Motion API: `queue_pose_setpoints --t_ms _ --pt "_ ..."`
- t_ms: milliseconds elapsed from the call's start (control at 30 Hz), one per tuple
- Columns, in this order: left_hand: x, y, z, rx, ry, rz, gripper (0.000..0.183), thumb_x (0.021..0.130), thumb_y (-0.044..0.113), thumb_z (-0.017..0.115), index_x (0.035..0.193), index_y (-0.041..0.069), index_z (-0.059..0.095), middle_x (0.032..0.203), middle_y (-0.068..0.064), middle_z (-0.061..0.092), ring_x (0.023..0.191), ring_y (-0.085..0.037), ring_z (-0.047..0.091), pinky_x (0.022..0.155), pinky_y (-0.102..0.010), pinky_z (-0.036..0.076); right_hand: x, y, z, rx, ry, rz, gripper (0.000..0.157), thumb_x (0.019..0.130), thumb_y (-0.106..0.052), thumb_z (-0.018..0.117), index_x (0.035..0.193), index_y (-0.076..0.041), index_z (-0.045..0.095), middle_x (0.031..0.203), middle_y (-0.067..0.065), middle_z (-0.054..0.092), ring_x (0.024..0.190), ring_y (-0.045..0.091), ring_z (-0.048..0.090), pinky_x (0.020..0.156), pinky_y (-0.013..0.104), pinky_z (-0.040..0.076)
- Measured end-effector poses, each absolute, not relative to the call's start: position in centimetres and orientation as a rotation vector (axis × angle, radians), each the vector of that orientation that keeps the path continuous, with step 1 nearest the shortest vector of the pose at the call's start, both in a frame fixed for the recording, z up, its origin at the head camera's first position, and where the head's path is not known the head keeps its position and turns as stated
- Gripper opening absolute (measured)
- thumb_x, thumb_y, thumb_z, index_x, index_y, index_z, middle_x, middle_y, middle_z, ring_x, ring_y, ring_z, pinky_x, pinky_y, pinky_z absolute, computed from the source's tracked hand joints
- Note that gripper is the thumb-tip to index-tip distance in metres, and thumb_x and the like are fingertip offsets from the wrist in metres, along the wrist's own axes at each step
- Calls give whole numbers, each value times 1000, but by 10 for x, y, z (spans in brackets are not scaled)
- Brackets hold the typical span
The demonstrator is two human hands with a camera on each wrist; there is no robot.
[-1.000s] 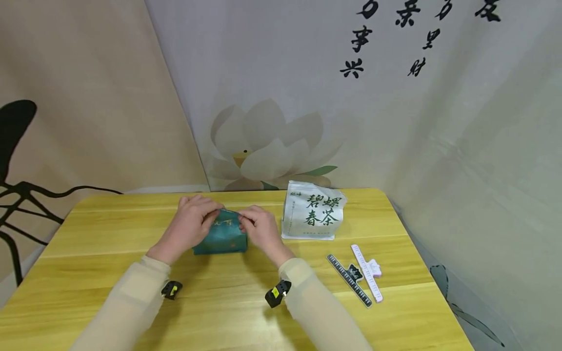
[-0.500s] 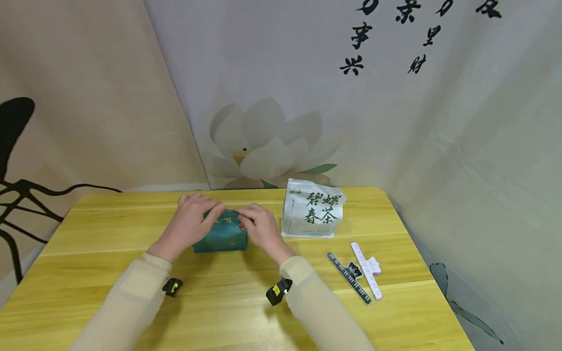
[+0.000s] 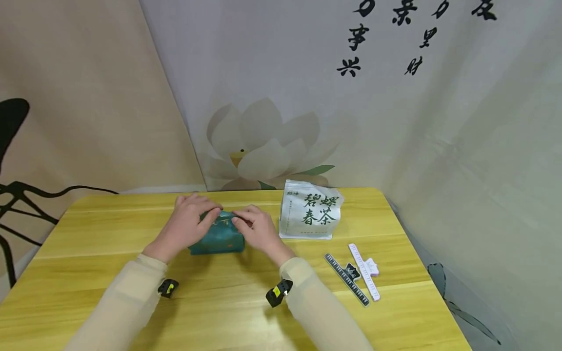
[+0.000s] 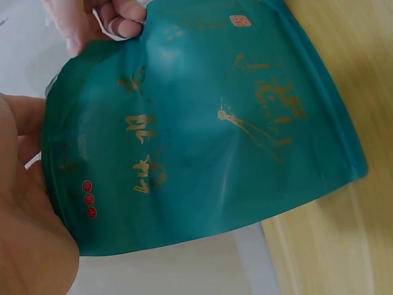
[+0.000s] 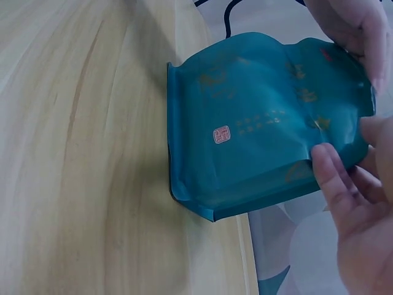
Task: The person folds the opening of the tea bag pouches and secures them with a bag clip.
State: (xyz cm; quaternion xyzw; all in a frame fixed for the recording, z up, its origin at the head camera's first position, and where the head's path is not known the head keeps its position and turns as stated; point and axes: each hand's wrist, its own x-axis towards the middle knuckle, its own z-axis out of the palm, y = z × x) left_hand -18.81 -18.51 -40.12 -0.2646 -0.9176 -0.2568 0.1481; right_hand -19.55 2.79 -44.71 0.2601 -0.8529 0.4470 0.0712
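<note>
A teal pouch (image 3: 219, 236) with gold lettering stands on the table, its top in both hands. My left hand (image 3: 190, 220) grips the upper left edge; in the left wrist view its thumb side lies beside the pouch's rim and its fingertips go behind. My right hand (image 3: 259, 230) pinches the upper right corner, thumb on the front. The right wrist view shows right fingertips (image 5: 325, 166) pressing the pouch's side, where the material creases. The pouch's front bulges, and its top edge is partly covered by the hands.
A white tea bag (image 3: 310, 214) with black characters stands right of the hands. Nearer, a black long clip (image 3: 347, 279) and a white long clip (image 3: 364, 272) lie side by side on the wooden table (image 3: 219, 312). Behind the table hangs a printed cloth (image 3: 272, 73).
My right thumb has slid left and lower onto the pouch's front. The left hand keeps its hold on the upper edge. The head view has shifted slightly.
</note>
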Motion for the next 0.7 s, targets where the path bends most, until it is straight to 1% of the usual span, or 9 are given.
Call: queue_pose_setpoints --t_ms 133,267,433,567,700 --pt "-189 -185 -401 -769 -2637 -726 19 104 16 62 111 7 77 112 -12 75 103 -34 61 87 -53 31 -196 29 -447 792 -2557 1354 30 103 -19 63 126 -2 73 117 12 70 94 23 69 81 22 54" --pt "-189 -185 -402 -770 -2627 -705 17 102 14 64 111 7 77 112 -12 75 101 -33 60 85 -51 31 -195 28 -447 762 -2549 1382 30 105 -20 60 125 -3 74 117 10 70 93 20 68 79 22 53" --pt "-187 -185 -403 -764 -2619 -694 15 99 9 67 110 7 77 111 -12 75 99 -33 60 85 -51 31 -196 26 -448 732 -2524 1401 27 106 -18 57 118 -4 77 111 9 72 87 18 68 76 21 53" --pt "-186 -185 -404 -765 -2613 -682 15 97 6 69 109 8 78 109 -10 76 97 -32 60 85 -52 32 -196 24 -449 716 -2536 1385 24 105 -15 60 116 -4 77 110 9 72 87 17 68 75 20 52" --pt "-187 -184 -405 -768 -2599 -661 13 95 5 70 105 9 78 105 -9 76 93 -29 60 83 -50 32 -197 24 -450 706 -2549 1357 22 104 -12 61 116 -3 77 110 9 71 87 18 68 76 20 52"
